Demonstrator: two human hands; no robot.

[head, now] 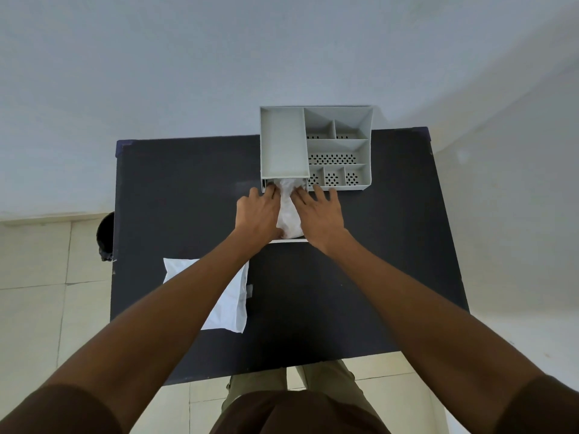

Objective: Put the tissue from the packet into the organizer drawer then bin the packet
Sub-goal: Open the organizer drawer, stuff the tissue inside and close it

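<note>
A grey organizer (pixel 316 145) with several compartments stands at the far side of the dark table. Its drawer (pixel 288 241) is pulled out toward me, and crumpled white tissue (pixel 288 211) lies in it. My left hand (pixel 258 214) presses on the tissue from the left and my right hand (pixel 318 214) from the right, fingers spread and pointing toward the organizer. The white packet (pixel 232 296) lies flat on the table at the near left, partly hidden under my left forearm.
A black bin (pixel 105 236) stands on the floor by the table's left edge. The dark table (pixel 360 277) backs against a pale wall. Tiled floor shows at left and below, and my legs stand at the near edge.
</note>
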